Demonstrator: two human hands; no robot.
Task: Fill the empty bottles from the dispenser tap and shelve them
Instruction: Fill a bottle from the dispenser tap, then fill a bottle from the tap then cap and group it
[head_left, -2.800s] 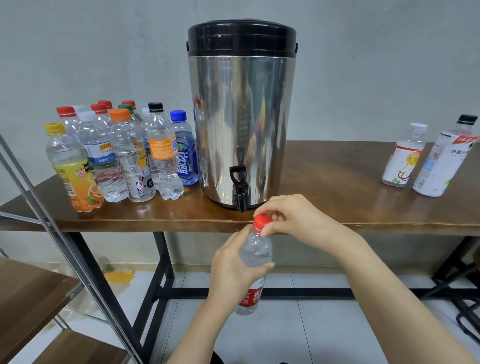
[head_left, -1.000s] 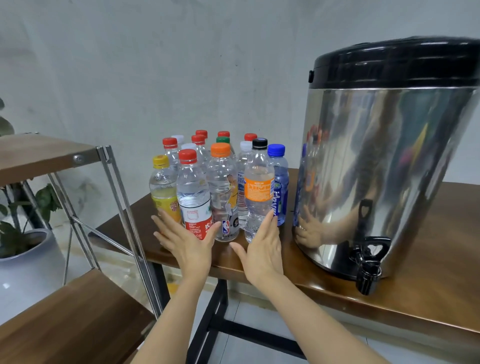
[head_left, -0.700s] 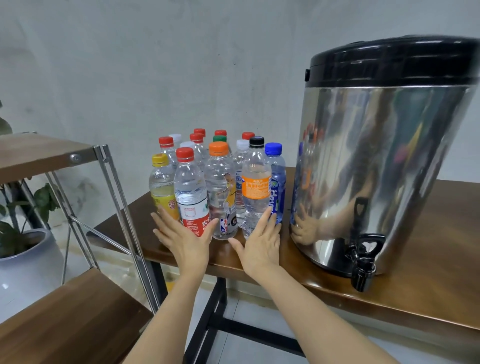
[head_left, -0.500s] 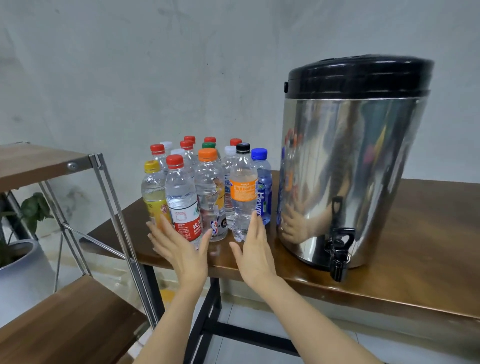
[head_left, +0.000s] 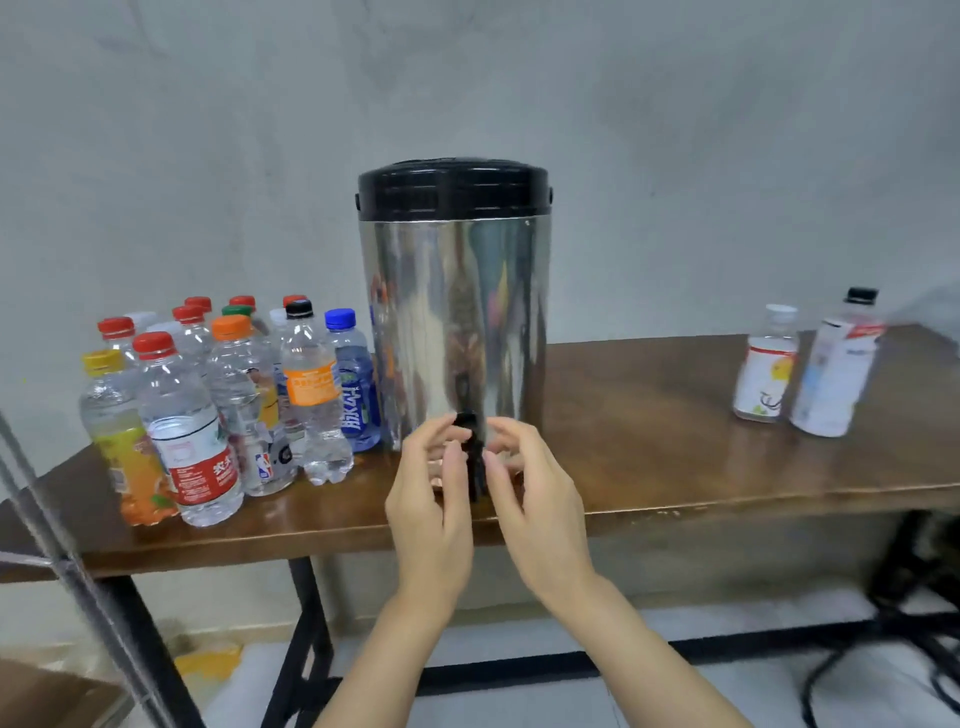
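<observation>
Closest to me, the left hand (head_left: 430, 501) and the right hand (head_left: 537, 501) hang side by side at the near edge of the bench (head_left: 675, 467). The fingers of both are loosely curled and hold nothing, no bottle and no cap. Between them pokes the black tap (head_left: 470, 452). The picture is smeared there, so I cannot tell whether a fingertip touches it.

Off to the left, a metal shelf post (head_left: 62, 561) slants across the corner, and no bottle is shelved in the part I can see.

Further back on the bench, left of the tap, stands a crowd of capped bottles (head_left: 311, 384), upright, tight together and just beside the steel dispenser (head_left: 452, 312). The clear ones look full of water, so I'd judge the filling mostly done.

Well apart on the right stand a white-capped bottle (head_left: 766, 364) and a black-capped bottle (head_left: 836, 374), close together. Their labels hide what is inside, but I'd guess these two are still to be filled. After that, the whole lot has yet to go from the bench to the shelf.
</observation>
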